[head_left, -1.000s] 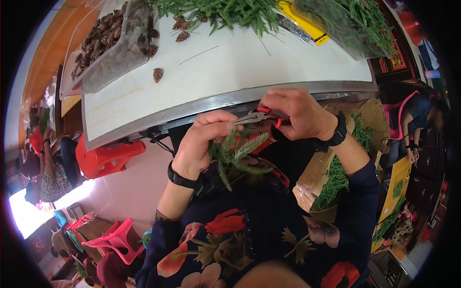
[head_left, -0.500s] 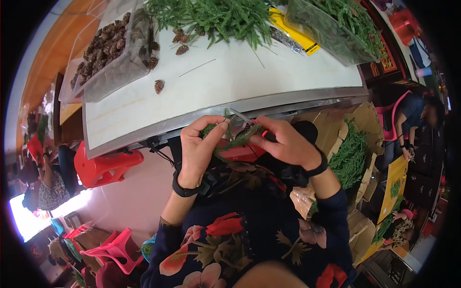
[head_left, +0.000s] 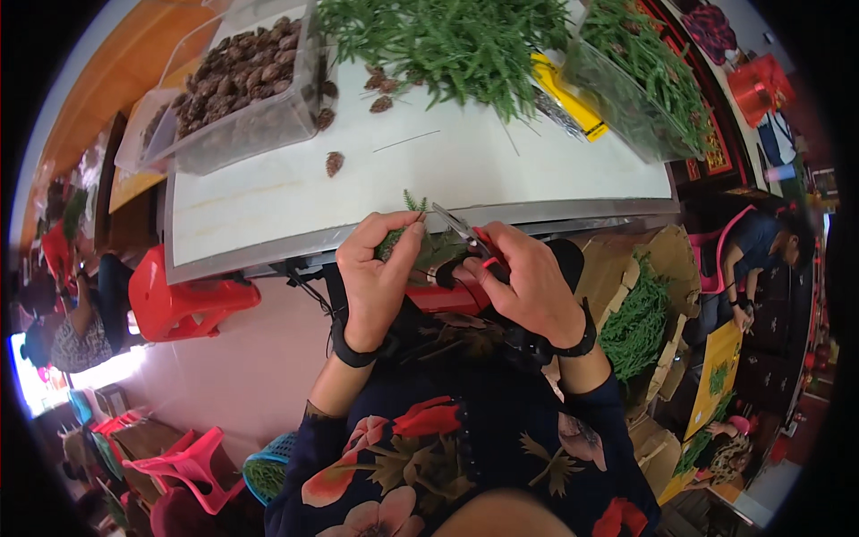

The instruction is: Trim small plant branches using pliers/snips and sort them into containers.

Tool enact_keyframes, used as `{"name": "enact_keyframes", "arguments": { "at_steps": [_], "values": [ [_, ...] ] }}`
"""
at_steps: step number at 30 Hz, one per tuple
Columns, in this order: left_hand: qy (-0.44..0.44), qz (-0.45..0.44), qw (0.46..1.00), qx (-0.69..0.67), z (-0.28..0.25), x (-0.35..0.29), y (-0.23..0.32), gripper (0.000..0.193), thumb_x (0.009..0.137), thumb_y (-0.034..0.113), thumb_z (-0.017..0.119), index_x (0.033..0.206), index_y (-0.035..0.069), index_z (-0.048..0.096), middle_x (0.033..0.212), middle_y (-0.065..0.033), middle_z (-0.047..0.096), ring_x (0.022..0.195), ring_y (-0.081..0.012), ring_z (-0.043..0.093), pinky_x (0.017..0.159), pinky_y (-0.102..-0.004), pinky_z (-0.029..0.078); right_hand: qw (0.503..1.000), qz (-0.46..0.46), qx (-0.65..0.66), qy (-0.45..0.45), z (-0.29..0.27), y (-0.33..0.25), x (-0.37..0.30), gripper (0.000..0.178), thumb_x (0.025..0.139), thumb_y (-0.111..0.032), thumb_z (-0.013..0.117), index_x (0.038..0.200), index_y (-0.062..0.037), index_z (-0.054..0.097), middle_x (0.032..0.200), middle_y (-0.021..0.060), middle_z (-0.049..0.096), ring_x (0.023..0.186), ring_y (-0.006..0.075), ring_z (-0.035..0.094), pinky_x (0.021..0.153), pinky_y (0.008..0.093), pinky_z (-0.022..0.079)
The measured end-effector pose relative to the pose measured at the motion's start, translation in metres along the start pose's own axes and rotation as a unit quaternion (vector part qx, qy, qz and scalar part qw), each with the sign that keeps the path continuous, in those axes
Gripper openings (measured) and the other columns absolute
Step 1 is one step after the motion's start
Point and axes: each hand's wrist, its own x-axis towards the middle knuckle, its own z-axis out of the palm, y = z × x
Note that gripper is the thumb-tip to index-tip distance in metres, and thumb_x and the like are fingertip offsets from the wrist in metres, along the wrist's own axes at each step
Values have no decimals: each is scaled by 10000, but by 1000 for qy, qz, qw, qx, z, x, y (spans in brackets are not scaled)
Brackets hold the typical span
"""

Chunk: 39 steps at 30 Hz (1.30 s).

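Observation:
In front of my body, at the table's near edge, my left hand (head_left: 374,279) pinches a green artificial pine sprig (head_left: 414,202) between thumb and forefinger. Its needles stick out above the fingertips, and more greenery shows below them. Scissors (head_left: 458,225) with red and black handles are in my right hand (head_left: 534,285), its fingers wrapped round the grips. Their blades look slightly parted and point up and left toward the sprig. Whether they touch the stem, I cannot tell. On the white table (head_left: 268,215) lie a loose pine cone (head_left: 334,164) and a thin wire (head_left: 407,141).
A clear bin of pine cones (head_left: 237,85) stands far left. A heap of green sprigs (head_left: 447,54) lies at the back, beside a yellow packet (head_left: 573,103) and a bin of greenery (head_left: 640,98). Red stool (head_left: 188,300) left; cardboard box of sprigs (head_left: 635,322) right; another person (head_left: 761,251) sits beyond.
My right hand has drawn the scissors back a little, so more of blades and red handles show. The sprig between my hands has shifted. The whole view has moved slightly.

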Motion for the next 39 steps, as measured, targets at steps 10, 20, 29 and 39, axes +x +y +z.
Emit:
{"name": "enact_keyframes", "arguments": {
  "at_steps": [10, 20, 29, 39],
  "values": [
    [115, 40, 993, 10, -42, -7, -18, 124, 850, -17, 676, 969, -23, 710, 810, -43, 670, 767, -66, 571, 707, -204, 444, 991, -24, -48, -126, 32, -16, 36, 275, 821, -139, 677, 1035, 7, 584, 849, 173, 647, 790, 382, 622, 697, 401, 485],
    [143, 49, 986, 74, -51, -3, -22, 119, 826, -9, 697, 944, -19, 708, 765, -36, 648, 681, -68, 544, 634, -214, 435, 985, -2, 3, -173, 49, -15, 49, 265, 843, -141, 658, 1038, 18, 576, 873, 177, 658, 796, 341, 656, 696, 368, 492],
    [153, 55, 984, 76, -46, -1, -24, 129, 804, -2, 715, 932, -8, 708, 741, -68, 637, 652, -113, 569, 614, -240, 448, 985, -19, 12, -172, 44, -17, 55, 293, 839, -137, 667, 1063, 25, 572, 871, 181, 641, 767, 345, 627, 696, 372, 483],
    [146, 46, 988, 8, -42, -2, -22, 119, 832, 9, 701, 948, -17, 702, 767, -65, 650, 700, -99, 581, 652, -237, 454, 985, -39, 14, -166, 40, -14, 55, 298, 838, -131, 677, 1069, 29, 577, 872, 184, 638, 784, 359, 623, 710, 383, 485]
  ]
}}
